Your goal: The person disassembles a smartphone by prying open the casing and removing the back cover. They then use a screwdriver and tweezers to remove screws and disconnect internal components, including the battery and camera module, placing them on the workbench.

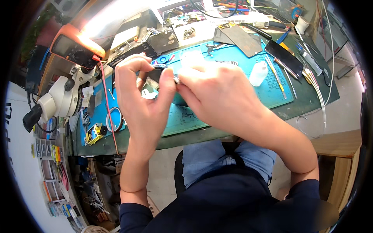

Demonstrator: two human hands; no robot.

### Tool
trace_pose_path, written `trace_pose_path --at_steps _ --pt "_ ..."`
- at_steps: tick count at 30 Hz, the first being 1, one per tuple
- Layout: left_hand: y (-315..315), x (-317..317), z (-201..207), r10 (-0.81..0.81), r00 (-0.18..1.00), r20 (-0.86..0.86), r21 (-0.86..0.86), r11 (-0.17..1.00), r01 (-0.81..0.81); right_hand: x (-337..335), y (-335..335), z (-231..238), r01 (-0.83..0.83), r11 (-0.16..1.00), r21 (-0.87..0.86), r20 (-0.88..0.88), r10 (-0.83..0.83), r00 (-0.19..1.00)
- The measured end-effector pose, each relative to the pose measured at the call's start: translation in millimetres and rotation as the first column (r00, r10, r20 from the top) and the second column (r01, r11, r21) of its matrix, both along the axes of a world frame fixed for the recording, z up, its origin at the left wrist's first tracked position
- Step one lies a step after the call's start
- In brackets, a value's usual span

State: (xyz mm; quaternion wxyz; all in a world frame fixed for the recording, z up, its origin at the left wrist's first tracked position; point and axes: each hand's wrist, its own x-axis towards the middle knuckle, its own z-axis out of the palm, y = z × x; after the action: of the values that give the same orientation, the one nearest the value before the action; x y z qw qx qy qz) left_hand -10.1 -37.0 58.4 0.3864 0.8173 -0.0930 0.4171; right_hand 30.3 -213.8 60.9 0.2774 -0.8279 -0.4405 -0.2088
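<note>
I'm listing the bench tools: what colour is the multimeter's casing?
The multimeter has an orange casing around a dark face, seen in the head view.

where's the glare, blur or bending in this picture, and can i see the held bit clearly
Head view: glare from the long white light washes out the upper left; head view: the dark green desk's front edge bows with fisheye distortion; head view: a soft brownish smudge blurs the lower right; head view: fingers partly cover the small dark item, so its detail is unclear
</note>
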Motion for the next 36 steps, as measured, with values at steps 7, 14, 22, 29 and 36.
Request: trace_pose_path --at_steps 7,14,22,29,36 --pt "-23 -1 -3 -0.016 1.000 -0.007 0.262 0.965 0.017 -1 -27 -10 -0.001 0.999 0.038 0.004 0.001 1.000" --pt "-22 -1 1 -0.019 1.000 -0.001 0.210 0.978 0.019 -10 -23 -28 0.023 0.998 0.063 -0.064 -0.019 0.998" --pt "-22 -2 4 0.012 1.000 -0.009 0.290 0.957 -0.009 -18 -21 -52 0.060 0.994 0.091 -0.098 -0.051 0.994" --pt "-26 -9 14 0.047 0.995 -0.086 0.359 0.933 -0.013 -23 -21 -78 0.041 0.991 0.130 -0.139 -0.023 0.990" --pt "-23 -7 11 0.031 0.999 -0.031 0.336 0.942 -0.019 -24 -19 -87 0.020 0.994 0.105 -0.118 -0.008 0.993"
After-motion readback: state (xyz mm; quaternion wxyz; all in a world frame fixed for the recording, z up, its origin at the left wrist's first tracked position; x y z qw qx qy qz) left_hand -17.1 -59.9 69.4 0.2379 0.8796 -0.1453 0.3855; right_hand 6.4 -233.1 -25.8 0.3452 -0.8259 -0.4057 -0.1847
